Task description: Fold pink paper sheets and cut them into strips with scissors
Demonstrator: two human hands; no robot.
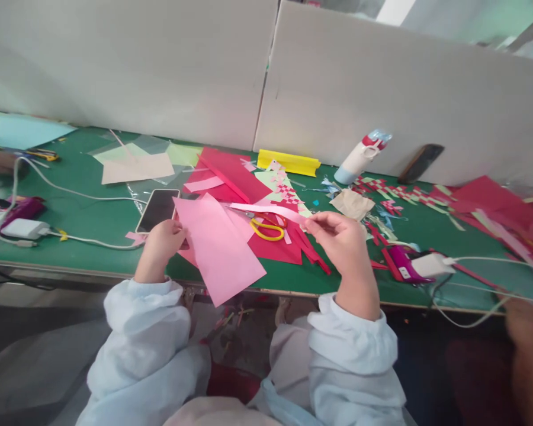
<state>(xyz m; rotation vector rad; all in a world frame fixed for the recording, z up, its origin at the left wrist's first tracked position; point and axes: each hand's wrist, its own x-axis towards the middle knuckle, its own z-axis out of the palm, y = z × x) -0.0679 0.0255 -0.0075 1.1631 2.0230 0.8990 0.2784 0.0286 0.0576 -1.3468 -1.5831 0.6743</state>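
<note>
My left hand grips the edge of a pink paper sheet, which hangs partly over the table's front edge. Between the thumb and fingers of my right hand is the end of a pale pink paper strip. The strip stretches leftward, above the scissors. Those scissors, with yellow and red handles, lie on red paper between my hands; the pink sheet partly covers the paper pile. Just beyond my left hand rests a phone.
At the back stand a white bottle and a dark phone leaning on the partition. A folded yellow paper lies near woven red-and-pink strips. Chargers with cables sit on both sides. Other people's hands show at both edges.
</note>
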